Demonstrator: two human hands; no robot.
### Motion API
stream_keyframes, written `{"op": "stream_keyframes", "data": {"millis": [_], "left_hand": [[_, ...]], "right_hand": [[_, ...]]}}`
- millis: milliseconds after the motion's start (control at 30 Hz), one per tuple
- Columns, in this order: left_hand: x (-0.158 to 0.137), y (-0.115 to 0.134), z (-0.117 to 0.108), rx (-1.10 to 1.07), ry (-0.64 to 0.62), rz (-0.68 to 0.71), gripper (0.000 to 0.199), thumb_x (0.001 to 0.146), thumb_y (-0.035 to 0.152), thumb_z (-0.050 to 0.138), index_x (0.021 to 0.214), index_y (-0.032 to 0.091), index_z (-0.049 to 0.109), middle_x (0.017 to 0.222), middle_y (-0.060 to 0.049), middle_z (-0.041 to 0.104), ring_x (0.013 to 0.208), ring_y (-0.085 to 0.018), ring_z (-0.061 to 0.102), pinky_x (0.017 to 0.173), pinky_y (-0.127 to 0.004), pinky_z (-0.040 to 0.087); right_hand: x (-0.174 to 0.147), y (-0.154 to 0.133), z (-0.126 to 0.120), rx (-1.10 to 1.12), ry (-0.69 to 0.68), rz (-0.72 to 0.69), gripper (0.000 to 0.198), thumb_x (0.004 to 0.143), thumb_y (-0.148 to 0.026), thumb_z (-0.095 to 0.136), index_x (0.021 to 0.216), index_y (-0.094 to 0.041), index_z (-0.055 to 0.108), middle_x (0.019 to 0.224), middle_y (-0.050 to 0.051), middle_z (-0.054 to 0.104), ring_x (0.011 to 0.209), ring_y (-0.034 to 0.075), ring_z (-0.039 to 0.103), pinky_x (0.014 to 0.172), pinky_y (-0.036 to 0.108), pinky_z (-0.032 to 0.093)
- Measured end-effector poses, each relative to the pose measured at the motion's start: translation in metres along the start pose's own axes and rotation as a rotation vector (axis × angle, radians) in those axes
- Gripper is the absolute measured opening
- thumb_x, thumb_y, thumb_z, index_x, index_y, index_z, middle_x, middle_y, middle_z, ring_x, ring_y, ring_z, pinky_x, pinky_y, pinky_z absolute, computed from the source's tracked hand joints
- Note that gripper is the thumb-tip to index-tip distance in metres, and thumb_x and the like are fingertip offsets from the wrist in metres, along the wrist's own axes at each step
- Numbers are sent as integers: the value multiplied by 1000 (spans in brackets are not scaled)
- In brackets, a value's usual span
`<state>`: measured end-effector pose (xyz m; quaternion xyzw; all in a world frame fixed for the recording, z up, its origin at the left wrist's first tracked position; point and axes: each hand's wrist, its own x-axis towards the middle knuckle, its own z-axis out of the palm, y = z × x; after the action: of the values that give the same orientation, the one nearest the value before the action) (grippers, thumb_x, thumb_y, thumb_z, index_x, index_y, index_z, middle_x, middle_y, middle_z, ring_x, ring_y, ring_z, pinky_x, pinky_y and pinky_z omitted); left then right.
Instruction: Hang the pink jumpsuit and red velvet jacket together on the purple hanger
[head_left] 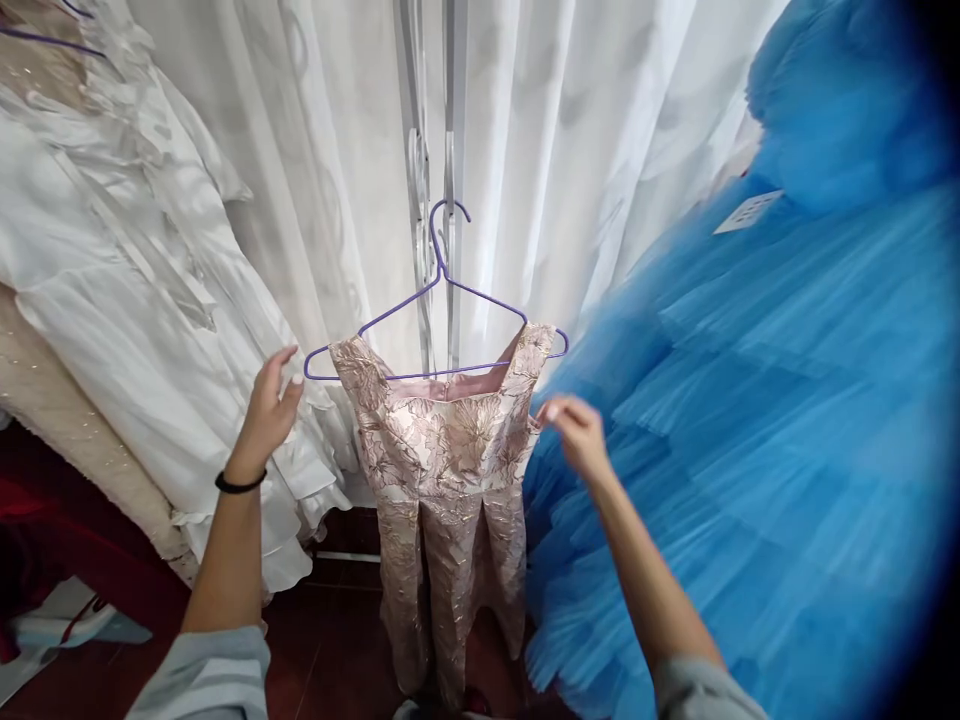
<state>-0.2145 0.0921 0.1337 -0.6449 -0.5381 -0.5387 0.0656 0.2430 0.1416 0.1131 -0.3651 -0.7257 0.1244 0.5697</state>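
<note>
A pink and gold brocade dress (pixel 450 440) hangs in front of me by its wide shoulder straps. Its purple hanger (pixel 480 292) has its hook up by a pale metal upright; whether it is hooked there I cannot tell. My right hand (pixel 577 430) is closed in a pinch at the dress's right side, just below the armhole, apparently on the fabric's edge. To the left of the hanger's end, my left hand (pixel 271 405) is raised with thumb and fingers apart. It holds nothing and does not touch the dress.
White dresses (pixel 112 290) hang at the left, with dark red fabric (pixel 67 540) below them. A large blue tulle gown (pixel 750 420) bearing a white tag (pixel 748 212) fills the right. White curtains (pixel 330 150) and metal uprights (pixel 455 110) stand behind; the floor (pixel 315 650) is dark red.
</note>
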Motion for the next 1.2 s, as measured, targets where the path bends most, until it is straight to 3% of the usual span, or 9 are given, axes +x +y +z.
{"op": "stream_keyframes", "data": {"millis": [100, 167, 267, 367, 500, 733, 933, 1100, 1200], "left_hand": [[44, 43, 3, 139, -54, 201, 49, 89, 52, 49, 124, 19, 60, 129, -13, 62, 125, -27, 51, 111, -40, 35], [58, 60, 14, 185, -147, 247, 42, 91, 51, 46, 103, 18, 67, 107, -12, 69, 107, -26, 59, 100, -38, 41], [61, 64, 21, 220, -234, 208, 46, 94, 50, 37, 72, 19, 62, 71, -6, 61, 74, -20, 56, 73, -30, 42], [55, 51, 12, 254, -210, 133, 45, 93, 51, 40, 68, 19, 59, 60, -1, 52, 62, -17, 49, 60, -27, 33], [45, 23, 2, 71, -185, 28, 41, 90, 51, 47, 67, 18, 57, 58, 1, 49, 60, -15, 47, 58, -25, 35], [24, -4, 30, -358, 92, -205, 50, 82, 63, 56, 60, 19, 51, 52, 2, 46, 47, -12, 47, 45, -23, 42], [0, -25, 49, -690, 278, -457, 53, 68, 69, 68, 68, 17, 55, 51, 4, 50, 43, -9, 46, 44, -21, 41], [-65, -38, 100, -756, 89, -620, 44, 69, 59, 70, 72, 18, 55, 54, 6, 50, 48, -8, 44, 50, -20, 38], [-135, -32, 135, -720, -119, -684, 30, 64, 40, 76, 78, 16, 64, 70, 0, 64, 66, -13, 57, 65, -25, 46]], "right_hand": [[73, 0, -18, -93, 88, -104, 49, 83, -61, 57, 106, -18, 64, 115, 13, 64, 114, 27, 55, 101, 44, 42], [112, -2, -21, -130, -92, -124, 56, 79, -63, 57, 110, -17, 64, 110, 11, 66, 109, 26, 56, 95, 41, 44], [133, -6, -16, -131, -393, -61, 54, 81, -66, 52, 81, -14, 66, 68, 3, 57, 69, 14, 51, 66, 26, 41], [126, -6, -20, -120, -445, -36, 56, 82, -67, 53, 68, -13, 60, 55, -3, 39, 55, 7, 33, 52, 22, 27], [109, 6, -36, -11, -411, 26, 60, 77, -73, 57, 67, -13, 58, 54, -2, 42, 52, 7, 39, 49, 21, 30], [84, 27, -22, 95, -85, 121, 60, 74, -75, 59, 69, -15, 57, 45, -5, 41, 35, 8, 40, 37, 22, 30], [73, 28, -5, 276, -34, 170, 57, 71, -72, 65, 72, -15, 61, 49, -5, 40, 40, 8, 38, 40, 22, 31], [43, 53, 20, 182, -151, 267, 52, 72, -65, 67, 74, -12, 68, 52, -4, 41, 49, 7, 33, 47, 21, 24], [-18, 81, 51, 211, -134, 406, 49, 69, -59, 70, 82, -13, 71, 63, 1, 58, 58, 11, 47, 54, 23, 36]]}}
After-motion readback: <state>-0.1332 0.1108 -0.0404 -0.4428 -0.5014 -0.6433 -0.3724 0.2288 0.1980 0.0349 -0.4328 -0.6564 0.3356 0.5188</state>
